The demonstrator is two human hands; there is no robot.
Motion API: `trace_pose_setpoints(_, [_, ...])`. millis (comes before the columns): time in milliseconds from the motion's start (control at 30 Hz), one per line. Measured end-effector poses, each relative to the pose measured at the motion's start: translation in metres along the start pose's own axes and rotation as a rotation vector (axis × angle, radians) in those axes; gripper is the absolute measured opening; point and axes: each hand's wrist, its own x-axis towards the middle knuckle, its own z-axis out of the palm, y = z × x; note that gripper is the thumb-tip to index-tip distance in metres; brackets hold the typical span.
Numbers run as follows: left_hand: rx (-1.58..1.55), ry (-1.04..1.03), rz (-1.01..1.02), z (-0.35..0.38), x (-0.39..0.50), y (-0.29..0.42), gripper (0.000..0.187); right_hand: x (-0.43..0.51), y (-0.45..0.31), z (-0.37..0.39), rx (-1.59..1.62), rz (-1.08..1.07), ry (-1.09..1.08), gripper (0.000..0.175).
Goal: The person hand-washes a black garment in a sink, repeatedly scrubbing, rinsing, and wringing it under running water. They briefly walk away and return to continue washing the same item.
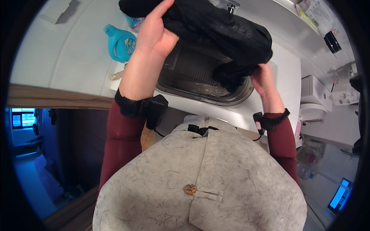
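A wet black garment [219,31] stretches between my two hands above a dark basin [199,96]. My left hand [159,31] grips its left part, the thumb lying over the cloth. At the lower right end, my right hand [263,76] holds the fabric from below, its fingers mostly hidden behind it. A bunched part of the garment hangs down into the basin, touching or nearly touching the shallow water there. The basin has a ribbed washboard panel [192,62] and sits in a white sink [284,60].
A turquoise detergent bottle [120,43] stands left of the sink, with another bottle [135,21] partly hidden behind my left hand. Nearby lies a brush [117,75]. The chrome faucet [232,6] rises at the back. A toilet [313,111] is off to the right.
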Motion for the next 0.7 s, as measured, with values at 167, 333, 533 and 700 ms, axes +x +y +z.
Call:
trace_pose_setpoints(167, [-0.048, 0.084, -0.106, -0.058, 0.001, -0.041, 0.027, -0.016, -0.053, 0.012, 0.059, 0.039, -0.032, 0.035])
trace_pose_setpoints(333, [0.122, 0.144, -0.249, -0.091, -0.004, -0.082, 0.037, -0.027, -0.092, 0.048, 0.054, -0.084, -0.215, 0.033])
trace_pose_setpoints(533, [0.944, 0.298, -0.238, -0.127, -0.006, -0.118, 0.105, -0.003, -0.053, 0.060, -0.144, -0.011, 0.090, 0.045])
trace_pose_setpoints(700, [1.840, -0.270, -0.147, -0.157, -0.001, -0.155, 0.130, 0.004, -0.014, 0.062, -0.334, 0.207, -0.010, 0.047])
